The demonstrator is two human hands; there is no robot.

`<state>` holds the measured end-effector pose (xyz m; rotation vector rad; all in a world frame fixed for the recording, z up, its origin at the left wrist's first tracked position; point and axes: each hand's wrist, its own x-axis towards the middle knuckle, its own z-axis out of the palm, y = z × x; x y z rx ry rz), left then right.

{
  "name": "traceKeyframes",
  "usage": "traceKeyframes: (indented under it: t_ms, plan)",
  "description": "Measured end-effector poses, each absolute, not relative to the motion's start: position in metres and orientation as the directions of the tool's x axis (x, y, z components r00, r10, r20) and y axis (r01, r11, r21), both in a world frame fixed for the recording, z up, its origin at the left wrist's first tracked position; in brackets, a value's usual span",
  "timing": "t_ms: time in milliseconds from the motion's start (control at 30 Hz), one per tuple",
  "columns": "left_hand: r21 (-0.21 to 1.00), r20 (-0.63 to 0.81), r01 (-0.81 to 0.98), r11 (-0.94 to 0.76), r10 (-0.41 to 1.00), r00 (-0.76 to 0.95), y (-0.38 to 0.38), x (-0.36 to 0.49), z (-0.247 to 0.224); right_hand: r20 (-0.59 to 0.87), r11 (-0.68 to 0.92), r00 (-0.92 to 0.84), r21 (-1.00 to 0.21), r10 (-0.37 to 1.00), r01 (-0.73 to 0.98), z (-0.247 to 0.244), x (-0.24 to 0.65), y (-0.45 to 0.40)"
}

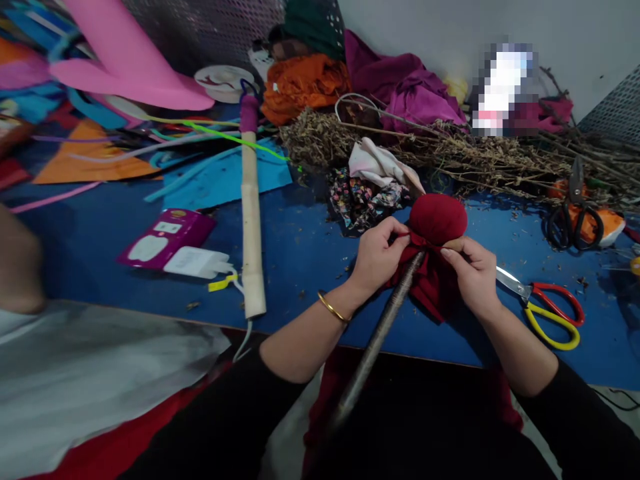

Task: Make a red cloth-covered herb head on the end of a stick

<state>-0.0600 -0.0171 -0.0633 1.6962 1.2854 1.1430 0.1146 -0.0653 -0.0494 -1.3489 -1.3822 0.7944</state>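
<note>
Dark red cloth (pixel 439 219) is wrapped into a round ball at the end of a grey-brown stick (pixel 383 327), its loose ends hanging below onto the blue table. My left hand (pixel 379 255) pinches a twisted end of this cloth at the neck of the ball. On the other side, my right hand (pixel 470 270) pinches a second end, so the cloth is drawn across the stick between both hands. The stick slants down toward my lap. Close to my right wrist lie scissors (pixel 543 307) with one red and one yellow handle.
Black-handled shears (pixel 575 213) lie at the right. Dried plant stems (pixel 480 160) and cloth heaps (pixel 305 87) line the back. A pale bamboo stick (pixel 251 227), a purple packet (pixel 167 237) and a white adapter (pixel 197 262) are on the left, near another person's arm (pixel 17 260).
</note>
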Motion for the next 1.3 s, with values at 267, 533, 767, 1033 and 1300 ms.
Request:
traceKeyframes:
  t_ms: [267,533,767,1033,1300]
  plan:
    - [0.974,0.082,0.207,-0.097,0.994,0.079,-0.015,-0.060,-0.067,-0.030,-0.022,0.155,-0.998,0.987,-0.052,-0.060,0.116,-0.063]
    - [0.948,0.137,0.277,-0.159,0.986,0.097,-0.014,-0.064,-0.069,0.163,0.135,0.066,-0.939,0.984,0.315,-0.053,0.117,-0.063]
    - [0.506,0.634,0.433,-0.746,0.662,0.400,-0.036,-0.062,-0.049,0.418,0.358,-0.140,-0.506,0.898,0.785,-0.051,0.116,-0.072]
    - [0.542,0.643,0.518,-0.661,0.724,0.251,-0.029,-0.055,-0.060,0.472,0.322,-0.167,-0.269,0.865,0.908,-0.057,0.115,-0.070]
    - [0.680,0.575,0.454,-0.576,0.803,0.157,-0.029,-0.051,-0.056,0.589,0.435,-0.382,0.055,0.712,0.898,-0.049,0.105,-0.072]
